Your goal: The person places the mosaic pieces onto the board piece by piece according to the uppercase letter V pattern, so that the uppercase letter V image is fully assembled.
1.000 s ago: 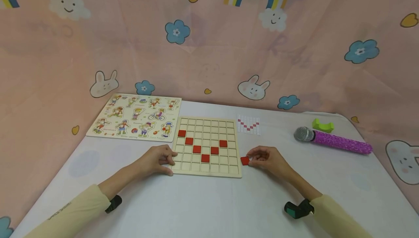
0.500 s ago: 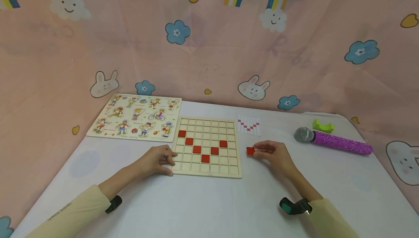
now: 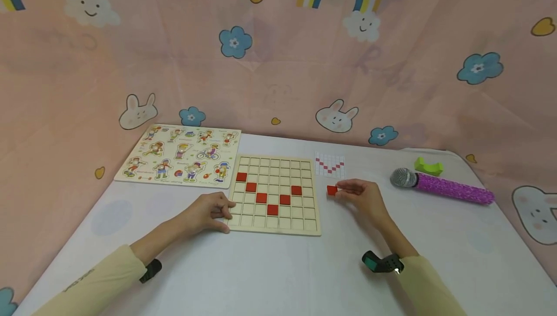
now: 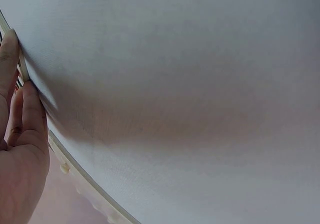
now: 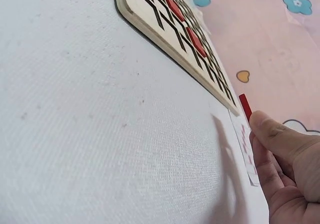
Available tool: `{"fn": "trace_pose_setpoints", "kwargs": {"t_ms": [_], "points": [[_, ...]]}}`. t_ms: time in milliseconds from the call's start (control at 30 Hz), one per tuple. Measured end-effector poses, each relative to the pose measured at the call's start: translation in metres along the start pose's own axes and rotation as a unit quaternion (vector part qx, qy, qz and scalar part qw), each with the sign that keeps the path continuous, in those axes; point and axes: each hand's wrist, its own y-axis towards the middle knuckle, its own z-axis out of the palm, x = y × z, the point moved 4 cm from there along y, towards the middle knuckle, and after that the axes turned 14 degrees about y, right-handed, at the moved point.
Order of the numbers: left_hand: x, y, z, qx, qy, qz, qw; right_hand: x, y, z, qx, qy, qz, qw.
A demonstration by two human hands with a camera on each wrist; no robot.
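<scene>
A square wooden grid board (image 3: 271, 173) lies on the table with several red tiles (image 3: 261, 198) set in its cells in a V shape. My left hand (image 3: 204, 213) holds the board by its left edge near the front corner, thumb and fingers on the rim. Between thumb and fingertips, my right hand (image 3: 364, 202) pinches one more red tile (image 3: 331, 190), just right of the board and apart from it. The right wrist view shows this tile edge-on, raised over the table. Behind it lies a small pattern card (image 3: 329, 164) printed with a red V.
At the back left, a wooden peg puzzle (image 3: 178, 154) with sports figures sits close beside the grid board. A purple glitter microphone (image 3: 452, 189) and a green curved block (image 3: 428, 166) lie at the right. A pink printed cloth (image 3: 278, 64) hangs behind the white table (image 3: 261, 277).
My right hand has carried the red tile away from me, from beside the board's front right part to just in front of the pattern card. The left hand stays at the board's edge.
</scene>
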Motion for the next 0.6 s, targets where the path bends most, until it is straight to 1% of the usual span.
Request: {"fn": "trace_pose_setpoints", "kwargs": {"t_ms": [133,267,433,533,600], "points": [[0.0,0.0,0.0,0.0,-0.003,0.0,1.0,0.0,0.007,0.002,-0.004,-0.004,-0.006,1.0],[-0.001,0.0,-0.001,-0.001,-0.008,-0.002,1.0,0.001,0.013,0.005,-0.001,-0.003,-0.002,1.0],[-0.002,0.0,-0.001,-0.001,-0.013,0.001,0.9999,-0.001,0.02,0.009,-0.006,-0.011,0.002,0.9999],[-0.002,-0.001,-0.001,0.001,-0.02,-0.006,0.9998,-0.002,0.023,0.012,-0.009,-0.017,0.002,0.9998],[-0.002,-0.001,-0.001,0.001,-0.019,-0.004,0.9998,-0.002,0.025,0.014,-0.009,-0.016,0.0,0.9998]]}}
